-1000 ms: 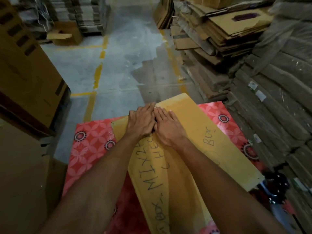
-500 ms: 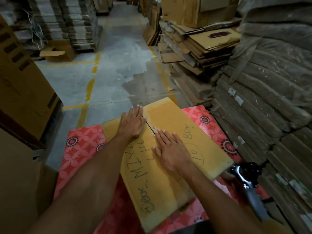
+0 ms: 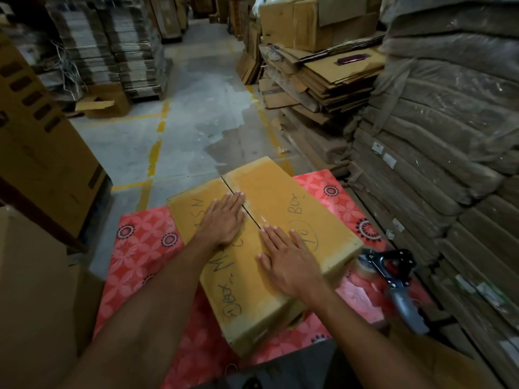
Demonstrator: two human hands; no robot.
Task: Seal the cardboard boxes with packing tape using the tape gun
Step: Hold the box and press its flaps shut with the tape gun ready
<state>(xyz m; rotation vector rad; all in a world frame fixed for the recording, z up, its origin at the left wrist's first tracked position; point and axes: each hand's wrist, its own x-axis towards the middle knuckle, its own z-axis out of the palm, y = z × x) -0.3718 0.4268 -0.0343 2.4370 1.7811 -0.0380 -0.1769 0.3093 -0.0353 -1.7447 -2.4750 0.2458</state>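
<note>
Right hand [image 3: 289, 265] just slid back along the seam, left hand [image 3: 224, 217] stayed put. Fingers flat, gripping nothing, pressing the box [image 3: 269, 186] flaps shut. Tape gun [image 3: 394, 282] lies idle beside it, so taping's probably next.

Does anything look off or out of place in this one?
Nothing damaged. The yellow-brown cardboard box sits skewed on the red floral cloth; its centre seam shows as a dark open line between the flat left hand and right hand. The black-and-grey tape gun lies beside it, untouched.
</note>
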